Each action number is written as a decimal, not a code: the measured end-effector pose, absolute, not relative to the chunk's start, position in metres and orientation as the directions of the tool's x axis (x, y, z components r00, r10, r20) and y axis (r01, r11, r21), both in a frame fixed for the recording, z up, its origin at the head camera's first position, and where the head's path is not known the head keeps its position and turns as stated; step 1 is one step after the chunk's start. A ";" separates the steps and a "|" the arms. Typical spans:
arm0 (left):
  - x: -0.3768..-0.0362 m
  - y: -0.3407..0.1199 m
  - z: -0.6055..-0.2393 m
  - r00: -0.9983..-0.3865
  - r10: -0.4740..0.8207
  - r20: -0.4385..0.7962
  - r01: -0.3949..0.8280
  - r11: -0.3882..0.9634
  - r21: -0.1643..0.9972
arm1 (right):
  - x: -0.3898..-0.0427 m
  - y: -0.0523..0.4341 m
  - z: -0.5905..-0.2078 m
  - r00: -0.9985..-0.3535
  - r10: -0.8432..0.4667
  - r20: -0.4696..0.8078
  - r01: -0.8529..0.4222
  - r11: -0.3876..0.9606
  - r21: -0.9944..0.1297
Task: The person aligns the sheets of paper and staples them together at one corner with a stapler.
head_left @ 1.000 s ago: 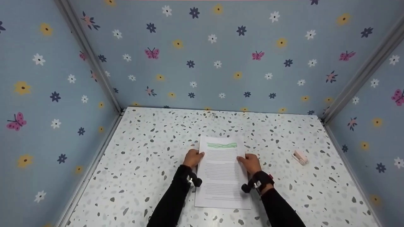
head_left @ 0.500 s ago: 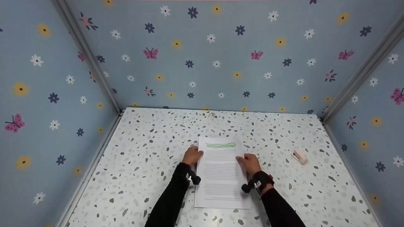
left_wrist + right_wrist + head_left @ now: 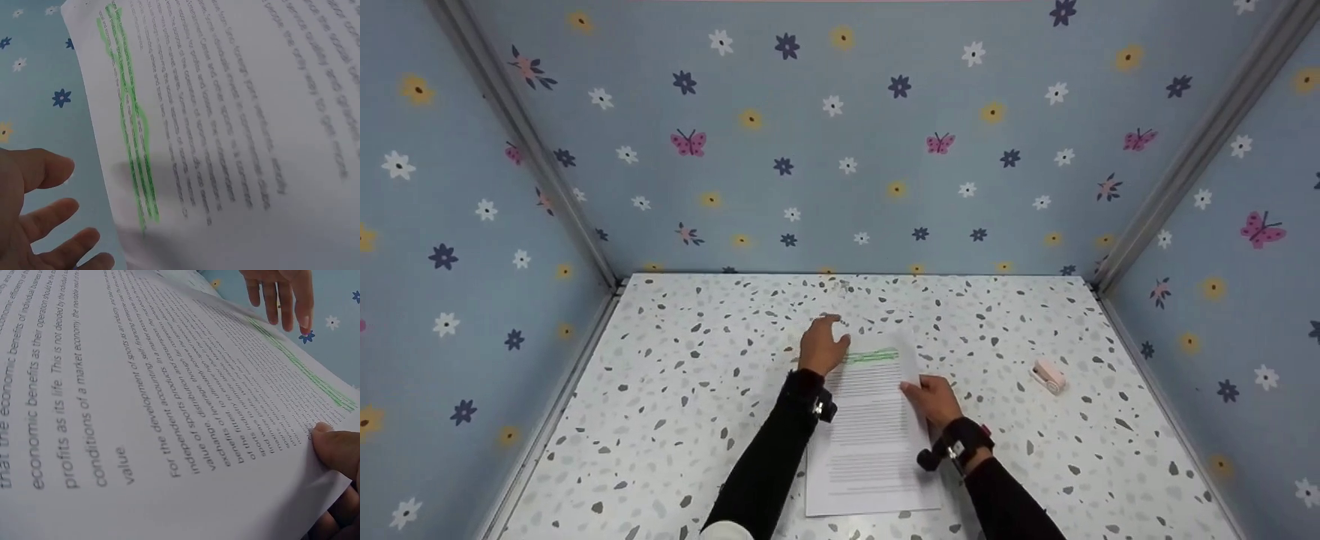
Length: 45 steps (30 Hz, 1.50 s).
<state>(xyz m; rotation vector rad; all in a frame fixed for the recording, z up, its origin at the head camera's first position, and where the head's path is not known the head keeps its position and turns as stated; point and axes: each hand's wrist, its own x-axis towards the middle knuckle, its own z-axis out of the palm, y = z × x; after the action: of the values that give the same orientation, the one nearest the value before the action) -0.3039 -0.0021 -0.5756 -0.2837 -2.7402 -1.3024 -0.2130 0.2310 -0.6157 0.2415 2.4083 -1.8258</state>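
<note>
Printed sheets of paper (image 3: 870, 442), with green highlighter lines across the top of the text, lie in front of me. My right hand (image 3: 936, 401) pinches their right edge, thumb on top and fingers beneath, as the right wrist view shows with its thumb (image 3: 337, 449). Near the top left corner is my left hand (image 3: 822, 346), thumb and fingers spread apart. In the left wrist view the left hand's fingers (image 3: 56, 222) stand beside the paper's top edge with nothing between them. The left forearm covers part of the paper's left side.
A small pale pink stapler (image 3: 1048, 376) lies on the speckled table (image 3: 675, 375) to the right of the paper. Blue flowered panels (image 3: 840, 165) close off the back and both sides. A white rounded shape (image 3: 726, 531) shows at the bottom edge.
My left hand has let go of the paper's left edge and moved up to its top left corner, opening. The right hand keeps its pinch. The head view has shifted slightly.
</note>
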 end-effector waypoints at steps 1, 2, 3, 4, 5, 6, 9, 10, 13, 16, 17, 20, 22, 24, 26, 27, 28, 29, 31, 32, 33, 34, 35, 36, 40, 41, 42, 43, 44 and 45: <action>-0.304 -0.001 -0.574 -0.975 0.157 0.157 0.221 0.634 0.741 | -0.213 0.230 -0.616 -0.983 0.054 -0.177 0.185 0.265 -0.946; -0.304 0.000 -0.572 -0.973 0.182 0.139 0.225 0.645 0.730 | -0.214 0.228 -0.616 -0.984 0.046 -0.170 0.176 0.272 -0.946; -0.303 0.001 -0.572 -0.972 0.200 0.121 0.224 0.658 0.719 | -0.214 0.227 -0.616 -0.985 0.039 -0.168 0.172 0.271 -0.947; -0.303 0.001 -0.571 -0.972 0.211 0.103 0.221 0.671 0.708 | -0.214 0.226 -0.616 -0.986 0.030 -0.162 0.163 0.275 -0.947; -0.302 0.001 -0.571 -0.972 0.218 0.086 0.215 0.685 0.696 | -0.214 0.225 -0.616 -0.987 0.021 -0.158 0.157 0.278 -0.948; -0.302 0.001 -0.572 -0.972 0.221 0.076 0.212 0.695 0.687 | -0.214 0.224 -0.616 -0.987 0.015 -0.158 0.156 0.276 -0.948; -0.302 0.002 -0.574 -0.972 0.226 0.069 0.211 0.702 0.680 | -0.214 0.224 -0.616 -0.989 0.009 -0.148 0.144 0.282 -0.948; -0.303 0.003 -0.575 -0.971 0.226 0.074 0.214 0.696 0.685 | -0.215 0.224 -0.616 -0.990 0.010 -0.141 0.138 0.288 -0.948; -0.306 0.005 -0.575 -0.970 0.229 0.082 0.221 0.688 0.691 | -0.217 0.226 -0.615 -0.992 0.025 -0.126 0.127 0.307 -0.943; -0.309 0.007 -0.575 -0.972 0.225 0.075 0.213 0.688 0.694 | -0.218 0.229 -0.614 -0.993 0.040 -0.114 0.120 0.333 -0.935; -0.310 0.008 -0.576 -0.972 0.224 0.070 0.210 0.692 0.691 | -0.219 0.230 -0.613 -0.993 0.043 -0.109 0.117 0.346 -0.931; -0.310 0.008 -0.577 -0.972 0.222 0.071 0.207 0.686 0.698 | -0.220 0.235 -0.611 -0.995 0.041 -0.089 0.098 0.399 -0.912; -0.309 0.008 -0.578 -0.970 0.229 0.086 0.222 0.675 0.704 | -0.222 0.240 -0.606 -0.994 0.060 -0.087 0.104 0.409 -0.906; -0.308 0.008 -0.579 -0.965 0.241 0.101 0.240 0.664 0.708 | -0.224 0.249 -0.598 -0.992 0.088 -0.090 0.119 0.410 -0.904; -0.309 0.009 -0.580 -0.963 0.250 0.105 0.249 0.661 0.708 | -0.227 0.260 -0.587 -0.990 0.122 -0.076 0.120 0.409 -0.905; -0.309 0.009 -0.580 -0.962 0.255 0.101 0.249 0.660 0.709 | -0.229 0.266 -0.580 -0.988 0.142 -0.054 0.110 0.417 -0.902; -0.310 0.010 -0.581 -0.961 0.258 0.096 0.248 0.662 0.708 | -0.231 0.274 -0.572 -0.988 0.152 -0.026 0.092 0.442 -0.892; -0.310 0.011 -0.582 -0.961 0.262 0.091 0.247 0.661 0.709 | -0.234 0.282 -0.566 -0.987 0.161 0.015 0.064 0.474 -0.878; -0.311 0.012 -0.586 -0.960 0.266 0.089 0.249 0.661 0.708 | -0.240 0.299 -0.552 -0.978 0.180 0.107 0.010 0.550 -0.835; -0.310 0.012 -0.588 -0.959 0.267 0.090 0.250 0.660 0.708 | -0.243 0.308 -0.545 -0.970 0.189 0.150 -0.012 0.585 -0.811; -0.310 0.013 -0.590 -0.958 0.271 0.092 0.254 0.657 0.710 | -0.245 0.317 -0.541 -0.962 0.191 0.197 -0.035 0.627 -0.779; -0.309 0.013 -0.592 -0.957 0.273 0.093 0.256 0.655 0.711 | -0.247 0.328 -0.537 -0.954 0.191 0.232 -0.048 0.665 -0.745; -0.308 0.013 -0.594 -0.956 0.277 0.093 0.258 0.652 0.713 | -0.249 0.337 -0.535 -0.947 0.191 0.258 -0.054 0.698 -0.714; -0.306 0.014 -0.596 -0.957 0.278 0.088 0.255 0.653 0.713 | -0.251 0.347 -0.534 -0.943 0.191 0.274 -0.049 0.732 -0.679; -0.303 0.016 -0.601 -0.957 0.282 0.072 0.248 0.661 0.709 | -0.252 0.387 -0.541 -0.946 0.191 0.261 0.021 0.841 -0.540; -0.302 0.016 -0.601 -0.958 0.280 0.069 0.245 0.665 0.706 | -0.252 0.396 -0.546 -0.952 0.193 0.237 0.048 0.861 -0.507; -0.302 0.017 -0.602 -0.959 0.277 0.067 0.242 0.668 0.703 | -0.251 0.404 -0.550 -0.958 0.197 0.209 0.076 0.876 -0.477; -0.302 0.018 -0.602 -0.959 0.276 0.067 0.242 0.670 0.702 | -0.249 0.410 -0.555 -0.963 0.205 0.177 0.105 0.884 -0.456; -0.303 0.018 -0.602 -0.959 0.274 0.066 0.240 0.669 0.703 | -0.248 0.416 -0.559 -0.966 0.217 0.139 0.138 0.891 -0.433; -0.303 0.019 -0.602 -0.959 0.274 0.067 0.241 0.669 0.703 | -0.246 0.421 -0.564 -0.970 0.223 0.099 0.163 0.894 -0.417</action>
<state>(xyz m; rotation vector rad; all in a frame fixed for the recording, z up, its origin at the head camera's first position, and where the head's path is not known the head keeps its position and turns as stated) -0.3031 0.0194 -0.6017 -0.4492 -2.9105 -1.2154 -0.2459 0.4212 -0.5636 0.3276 3.1974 -0.6839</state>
